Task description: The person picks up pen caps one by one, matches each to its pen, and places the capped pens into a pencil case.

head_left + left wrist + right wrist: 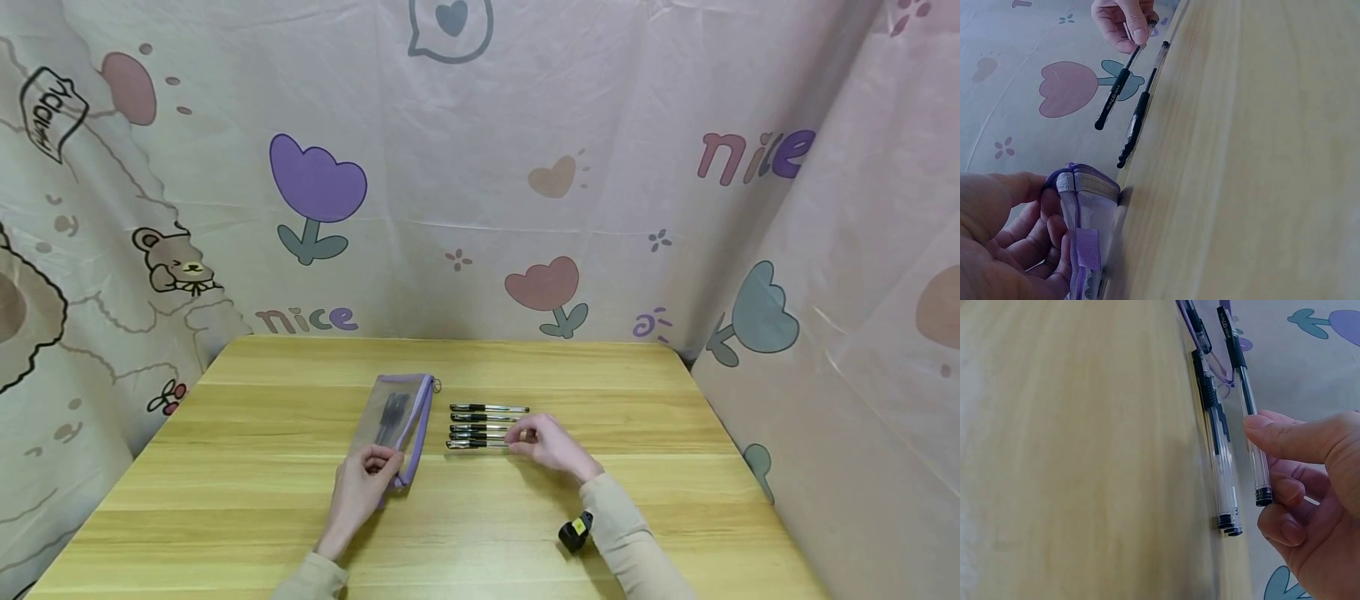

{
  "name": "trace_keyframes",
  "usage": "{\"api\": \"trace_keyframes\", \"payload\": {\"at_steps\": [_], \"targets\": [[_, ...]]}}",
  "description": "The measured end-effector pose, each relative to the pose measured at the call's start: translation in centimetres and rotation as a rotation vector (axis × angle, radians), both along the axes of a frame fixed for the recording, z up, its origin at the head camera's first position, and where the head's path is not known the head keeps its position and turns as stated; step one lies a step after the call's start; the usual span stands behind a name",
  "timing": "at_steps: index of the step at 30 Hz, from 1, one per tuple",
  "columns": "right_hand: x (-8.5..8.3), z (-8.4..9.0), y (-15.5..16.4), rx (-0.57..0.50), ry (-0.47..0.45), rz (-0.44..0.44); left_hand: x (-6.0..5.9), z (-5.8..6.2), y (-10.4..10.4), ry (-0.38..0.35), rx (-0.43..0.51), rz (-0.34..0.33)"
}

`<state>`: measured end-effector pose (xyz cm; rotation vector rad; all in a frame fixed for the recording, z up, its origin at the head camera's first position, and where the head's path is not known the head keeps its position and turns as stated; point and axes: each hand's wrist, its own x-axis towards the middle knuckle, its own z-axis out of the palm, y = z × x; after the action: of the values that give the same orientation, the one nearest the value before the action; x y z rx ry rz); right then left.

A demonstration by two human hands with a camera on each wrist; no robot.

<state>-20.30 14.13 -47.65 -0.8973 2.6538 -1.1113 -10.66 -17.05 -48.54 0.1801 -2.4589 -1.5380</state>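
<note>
1. Your left hand (363,479) grips the near end of a mesh pencil case (397,421) with purple trim, fingers and thumb curled round its corner; the left wrist view shows the case (1088,219) pinched between thumb and fingers, standing up on its edge against the table

2. The case lies on the wooden table (225,467), left of centre, running away from you, and dark pens show through its mesh

3. Your right hand (551,443) pinches one clear pen (480,444), the nearest of the row, at its right end; in the right wrist view your thumb and fingers (1285,440) clamp the clear barrel of this pen (1247,406) near its black end cap

4. That pen is lifted just off the table while the others stay flat beneath it, as both wrist views show

5. Three more pens (487,418) lie in a neat row just right of the case, parallel to each other, black grips toward the case

6. Your two hands are apart, with the case's edge and the pen row between them

7. A small black and yellow device (576,531) sits on your right wrist, by the beige sleeve

8. A printed cloth (480,167) with tulips, hearts, a bear and the word "nice" hangs behind and to both sides of the table
</note>
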Motion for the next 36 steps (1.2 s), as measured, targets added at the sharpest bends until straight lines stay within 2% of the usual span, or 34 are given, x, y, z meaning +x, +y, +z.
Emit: {"api": "trace_keyframes", "payload": {"at_steps": [11, 19, 29, 32, 36], "targets": [[-0.2, 0.4, -0.3, -0.021, -0.017, 0.04, 0.0, 0.0, 0.0, -0.006, -0.003, 0.008], [-0.4, 0.6, -0.7, 0.007, 0.019, 0.09, 0.0, -0.1, 0.0, 0.008, -0.002, 0.012], [-0.6, 1.1, -1.3, -0.014, -0.039, 0.171, 0.0, -0.1, -0.1, 0.009, 0.004, 0.014], [-0.7, 1.1, -1.4, -0.056, -0.115, 0.196, 0.0, -0.1, -0.1, 0.007, 0.005, 0.013], [-0.8, 1.2, -1.7, -0.141, -0.304, 0.206, 0.0, -0.1, 0.0, 0.008, 0.002, 0.012]]}}
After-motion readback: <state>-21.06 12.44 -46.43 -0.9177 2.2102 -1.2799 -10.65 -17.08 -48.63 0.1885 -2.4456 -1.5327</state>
